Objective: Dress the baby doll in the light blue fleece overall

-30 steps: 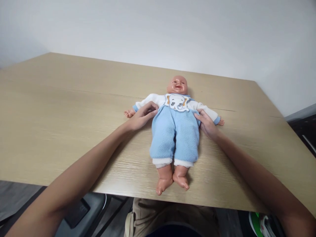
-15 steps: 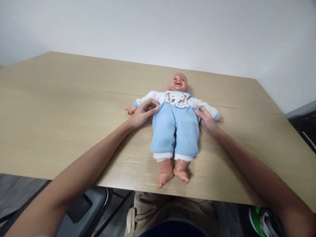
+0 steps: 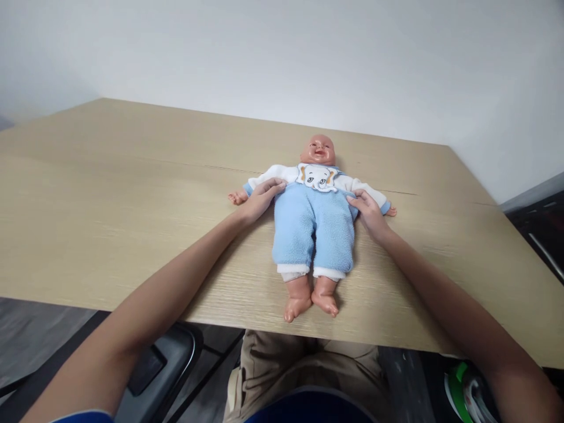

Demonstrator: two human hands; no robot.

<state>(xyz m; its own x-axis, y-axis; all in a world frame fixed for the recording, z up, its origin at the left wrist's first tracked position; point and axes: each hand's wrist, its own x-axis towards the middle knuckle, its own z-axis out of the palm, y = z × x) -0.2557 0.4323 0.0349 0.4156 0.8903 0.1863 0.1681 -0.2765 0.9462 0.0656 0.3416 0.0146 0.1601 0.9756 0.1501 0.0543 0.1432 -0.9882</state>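
Note:
A baby doll [image 3: 318, 150] lies on its back, bare feet toward me and arms spread out. Its white top carries an elephant-face bib [image 3: 316, 177] on the chest. Light blue fleece trousers [image 3: 294, 229] with white cuffs cover its legs. At the left side of the waist, my left hand [image 3: 263, 198] is closed on the trouser waistband between thumb and fingers. My right hand [image 3: 369, 212] pinches the same waistband on the opposite side, thumb on top. Some fingertips of both hands are hidden by the cloth.
The doll rests on a wooden table [image 3: 145, 217] whose front edge is just below its feet. A white wall [image 3: 282, 64] rises behind. A grey chair [image 3: 163, 370] stands below at left; a green-and-white object [image 3: 460, 390] sits low at right.
My left hand's fingers have closed further on the waistband and lie flatter. The view has shifted slightly; the doll and my right hand hold nearly the same pose.

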